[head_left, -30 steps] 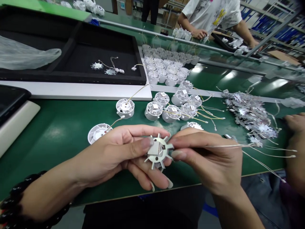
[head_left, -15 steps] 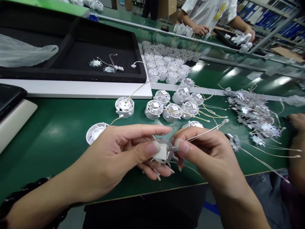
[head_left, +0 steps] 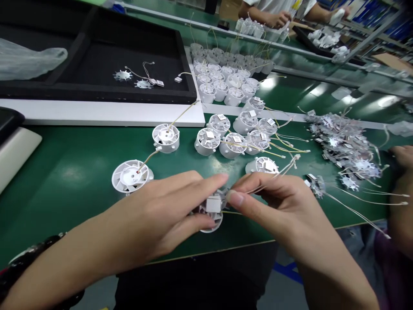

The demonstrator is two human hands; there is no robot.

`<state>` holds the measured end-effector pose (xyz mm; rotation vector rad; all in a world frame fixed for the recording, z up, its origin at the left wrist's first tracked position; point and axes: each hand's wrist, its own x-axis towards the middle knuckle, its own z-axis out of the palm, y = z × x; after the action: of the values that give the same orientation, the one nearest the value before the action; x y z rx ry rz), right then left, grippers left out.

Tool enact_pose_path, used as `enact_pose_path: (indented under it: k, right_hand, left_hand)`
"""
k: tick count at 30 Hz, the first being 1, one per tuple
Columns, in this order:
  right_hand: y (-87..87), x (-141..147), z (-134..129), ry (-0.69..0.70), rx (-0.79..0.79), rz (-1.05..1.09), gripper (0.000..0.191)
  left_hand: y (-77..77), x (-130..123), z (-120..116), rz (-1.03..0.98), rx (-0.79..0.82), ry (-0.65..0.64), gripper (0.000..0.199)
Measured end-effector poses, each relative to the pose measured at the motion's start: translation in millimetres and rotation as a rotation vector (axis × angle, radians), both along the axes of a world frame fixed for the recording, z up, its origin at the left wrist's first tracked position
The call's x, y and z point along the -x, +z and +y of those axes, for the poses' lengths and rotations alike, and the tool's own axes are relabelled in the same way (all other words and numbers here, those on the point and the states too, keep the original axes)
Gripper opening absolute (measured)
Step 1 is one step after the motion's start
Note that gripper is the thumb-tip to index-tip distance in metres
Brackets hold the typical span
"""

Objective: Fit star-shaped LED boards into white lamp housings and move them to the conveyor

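Close to the table's front edge, a star-shaped metal plate with a white square piece sits between my hands. My left hand is closed about it, the thumb on the near side and the fingers over the far side. At its right edge, my right hand pinches the plate, with thin white wires running up over the fingers. Directly beneath is a white round fan-like housing, mostly hidden. Left of it lies another white housing with a wire from its centre.
Several housings with white squares stand beyond my hands, more rows behind. A pile of star-shaped plates lies right. A black tray is at the back left. A neighbour's arm is at far right; another person works across the table.
My hands have moved slightly left with the plate, and my left hand has turned over with its back upward. A white housing now shows beneath the plate.
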<state>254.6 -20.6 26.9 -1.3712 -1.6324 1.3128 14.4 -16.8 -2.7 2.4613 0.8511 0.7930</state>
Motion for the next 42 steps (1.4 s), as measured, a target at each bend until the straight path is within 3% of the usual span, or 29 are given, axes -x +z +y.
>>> enact_pose_path:
  k: [6, 9, 11, 16, 23, 35, 42]
  right_hand:
    - [-16.1, -4, -10, 0.097, 0.028, -0.089, 0.021]
    - [-24.0, -5, -12, 0.127, 0.073, -0.127, 0.023]
    - [-26.9, -6, -13, 0.125, 0.096, -0.142, 0.024]
    - [-29.7, -7, -13, 0.119, 0.122, -0.145, 0.024]
    - [-29.1, -9, -13, 0.118, 0.188, -0.138, 0.026]
    - [-25.4, -9, -13, 0.127, 0.135, -0.244, 0.027]
    - [-27.3, -12, -16, 0.102, 0.077, -0.138, 0.021]
  left_hand:
    - [-2.4, 6, 2, 0.186, -0.040, -0.098, 0.034]
    - [-3.3, 7, 3, 0.239, -0.016, -0.111, 0.063]
    - [-3.7, 7, 3, 0.238, 0.018, -0.117, 0.069]
    - [-7.1, 8, 4, 0.218, 0.056, -0.115, 0.059]
    - [-10.6, 2, 6, 0.221, 0.016, -0.107, 0.061]
    - [-11.9, 4, 6, 0.309, -0.007, -0.110, 0.051]
    - [-13.5, 0, 5, 0.229, 0.006, -0.121, 0.052]
